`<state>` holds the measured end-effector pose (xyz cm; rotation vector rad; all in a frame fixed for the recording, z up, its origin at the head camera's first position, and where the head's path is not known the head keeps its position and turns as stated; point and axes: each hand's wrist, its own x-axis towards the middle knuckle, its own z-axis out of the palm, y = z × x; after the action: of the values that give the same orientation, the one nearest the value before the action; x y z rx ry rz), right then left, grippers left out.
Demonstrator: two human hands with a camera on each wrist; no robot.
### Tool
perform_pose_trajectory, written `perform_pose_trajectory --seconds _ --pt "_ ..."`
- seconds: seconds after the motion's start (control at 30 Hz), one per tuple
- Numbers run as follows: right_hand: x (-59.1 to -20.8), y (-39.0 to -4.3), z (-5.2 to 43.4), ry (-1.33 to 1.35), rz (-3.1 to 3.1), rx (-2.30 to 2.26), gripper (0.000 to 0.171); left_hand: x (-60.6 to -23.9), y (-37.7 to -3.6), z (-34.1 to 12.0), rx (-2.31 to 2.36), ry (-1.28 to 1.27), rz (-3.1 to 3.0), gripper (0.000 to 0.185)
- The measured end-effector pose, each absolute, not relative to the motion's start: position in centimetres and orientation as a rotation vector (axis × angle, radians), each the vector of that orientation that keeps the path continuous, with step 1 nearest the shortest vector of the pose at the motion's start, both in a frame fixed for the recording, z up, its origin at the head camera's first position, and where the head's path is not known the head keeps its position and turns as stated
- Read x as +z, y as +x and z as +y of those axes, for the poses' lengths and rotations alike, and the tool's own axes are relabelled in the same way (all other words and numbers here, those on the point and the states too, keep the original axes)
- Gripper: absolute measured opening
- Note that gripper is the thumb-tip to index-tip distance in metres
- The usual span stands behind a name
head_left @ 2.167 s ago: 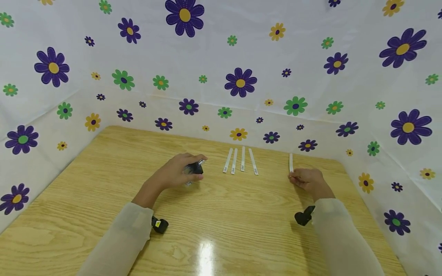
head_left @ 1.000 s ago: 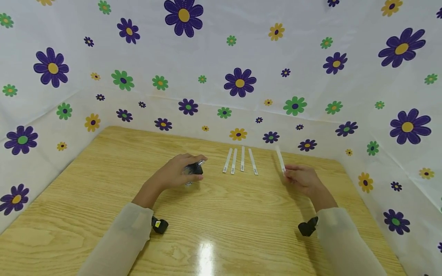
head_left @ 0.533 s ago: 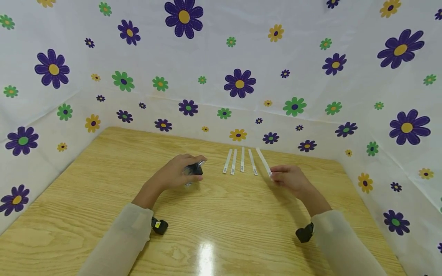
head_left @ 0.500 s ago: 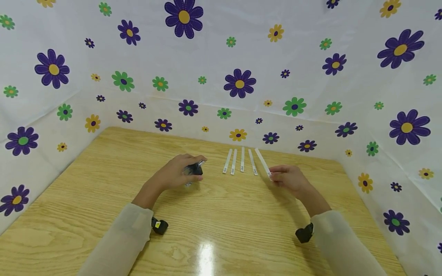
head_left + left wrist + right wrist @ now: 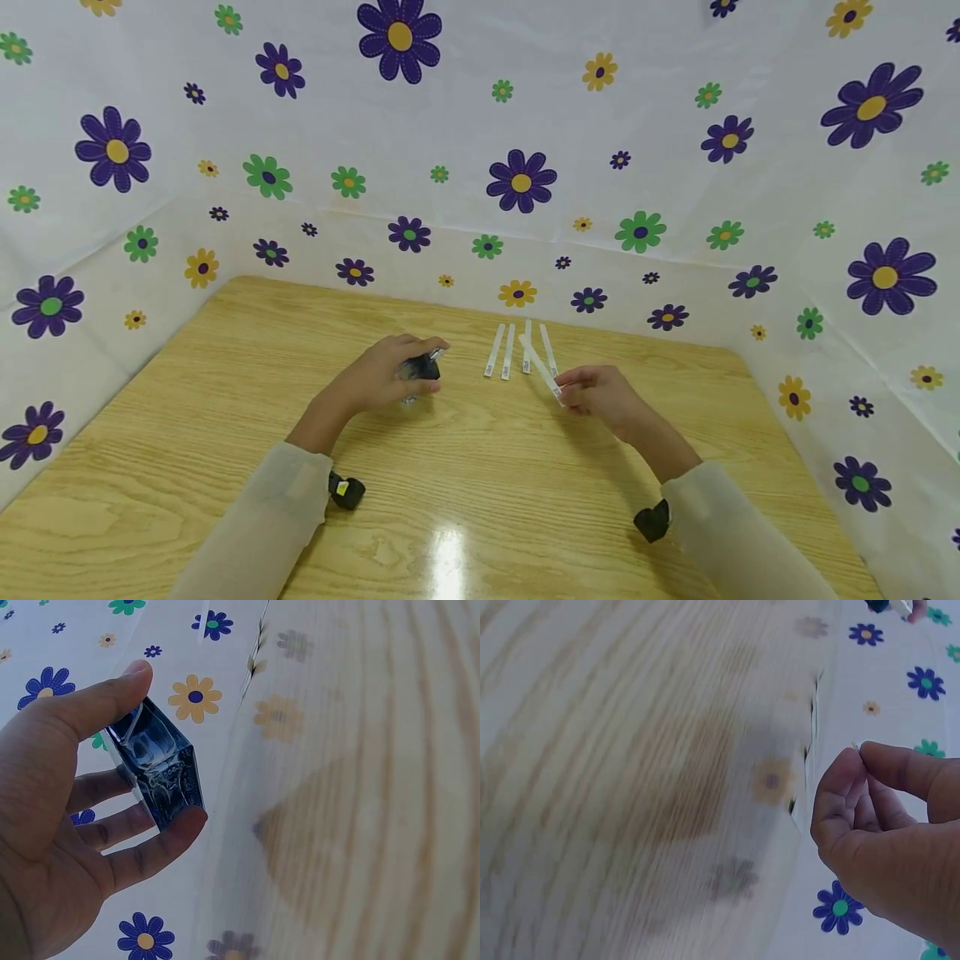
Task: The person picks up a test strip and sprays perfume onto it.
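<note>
My left hand (image 5: 386,373) holds a dark blue, faceted glass perfume bottle (image 5: 161,765) with a silvery part, thumb and fingers spread around it above the table. Between thumb and fingertips my right hand (image 5: 603,398) pinches the printed end of a white paper test strip (image 5: 542,368). That strip slants up and left, overlapping one of several similar strips lying in a row. Two of these, the leftmost strip (image 5: 494,350) and its neighbour (image 5: 508,352), lie in full view; the rightmost strip (image 5: 547,343) is just beyond my right fingers. The pinched strip barely shows in the right wrist view.
The wooden table (image 5: 420,492) reaches back to a white flower-print cloth (image 5: 450,125) that surrounds it on the back and sides. Black wrist cameras sit by the left cuff (image 5: 347,492) and right cuff (image 5: 652,521).
My right hand has picked up the strip from the table's right side and carried it left to the row, tilting it. My left hand with the perfume bottle has stayed in place.
</note>
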<state>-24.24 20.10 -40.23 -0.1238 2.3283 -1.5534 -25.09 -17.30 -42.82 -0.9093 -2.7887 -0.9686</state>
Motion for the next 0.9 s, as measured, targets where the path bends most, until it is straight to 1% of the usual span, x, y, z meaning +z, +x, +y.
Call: perform_pose_trajectory --seconds 0.2,0.9 --pt "-40.3 -23.6 18.7 -0.186 2.307 -1.523 0.028 -42.8 -25.1 -17.3 -0.965 -0.922 -2.779 0.059" --pt "-39.8 -21.1 14.3 -0.320 2.302 -1.405 0.019 -42.7 -25.0 -17.1 -0.968 -0.926 -2.786 0.061"
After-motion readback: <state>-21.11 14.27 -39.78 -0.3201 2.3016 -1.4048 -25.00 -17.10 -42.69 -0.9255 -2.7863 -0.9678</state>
